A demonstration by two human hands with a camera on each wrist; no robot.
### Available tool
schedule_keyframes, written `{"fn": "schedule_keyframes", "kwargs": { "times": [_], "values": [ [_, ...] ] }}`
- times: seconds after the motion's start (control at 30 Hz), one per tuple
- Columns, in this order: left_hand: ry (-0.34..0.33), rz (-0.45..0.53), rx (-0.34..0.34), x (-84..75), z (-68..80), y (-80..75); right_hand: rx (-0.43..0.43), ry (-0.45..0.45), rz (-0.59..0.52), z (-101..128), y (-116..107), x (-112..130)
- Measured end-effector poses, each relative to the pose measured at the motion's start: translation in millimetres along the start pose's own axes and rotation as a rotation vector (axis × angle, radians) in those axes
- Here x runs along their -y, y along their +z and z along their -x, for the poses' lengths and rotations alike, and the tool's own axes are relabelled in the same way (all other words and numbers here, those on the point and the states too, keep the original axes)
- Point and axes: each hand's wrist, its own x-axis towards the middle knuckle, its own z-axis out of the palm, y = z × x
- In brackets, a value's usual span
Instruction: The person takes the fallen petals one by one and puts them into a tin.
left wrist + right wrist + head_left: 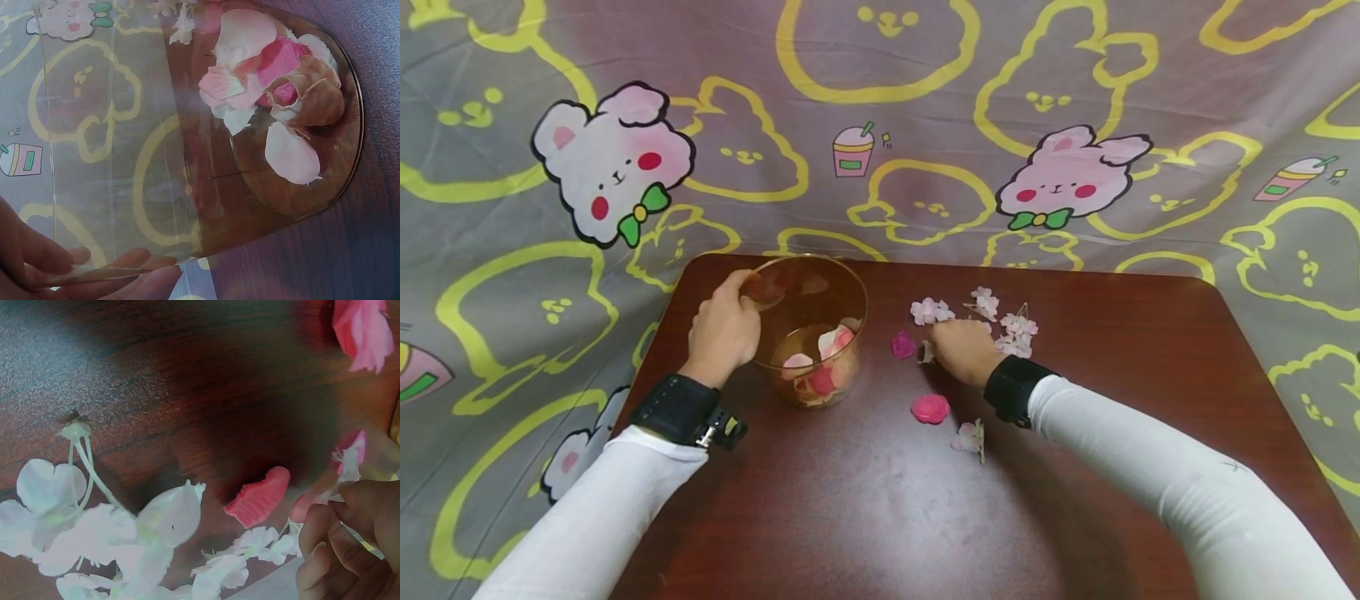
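Observation:
My left hand (722, 329) grips the rim of a clear, amber-tinted container (850, 292), its fingers and thumb on either side of the wall. Inside, pink, white and tan petals (294, 162) lie heaped on the bottom. Over the tabletop to the right, my right hand (966, 350) pinches a small pale petal (350, 465) between thumb and finger; its other fingers are curled in. Just left of that hand lies a magenta petal (903, 344), with pale pink blossoms (932, 311) behind it. A bright pink petal (931, 408) rests nearer me.
More pale blossoms (1017, 336) on stems lie beyond my right hand, and one single blossom (972, 437) lies closer to me. The brown table (865, 517) ends at a patterned cloth (917, 200) hanging behind it.

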Motion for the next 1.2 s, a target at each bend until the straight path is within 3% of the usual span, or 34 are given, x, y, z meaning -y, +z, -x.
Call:
{"fn": "schedule_keyframes", "kwargs": {
  "times": [0.3,0.73,1.2],
  "values": [
    [-0.002,0.004,0.003,0.4,0.0,0.8,0.018,0.03,-0.028,3,-14,3],
    [-0.004,-0.005,0.001,0.8,-0.3,1.3,-0.022,-0.016,-0.121,8,-28,17],
    [0.002,-0.005,-0.006,0.6,0.8,1.8,-0.091,-0.064,-0.114,7,-40,27]
  ]
}}
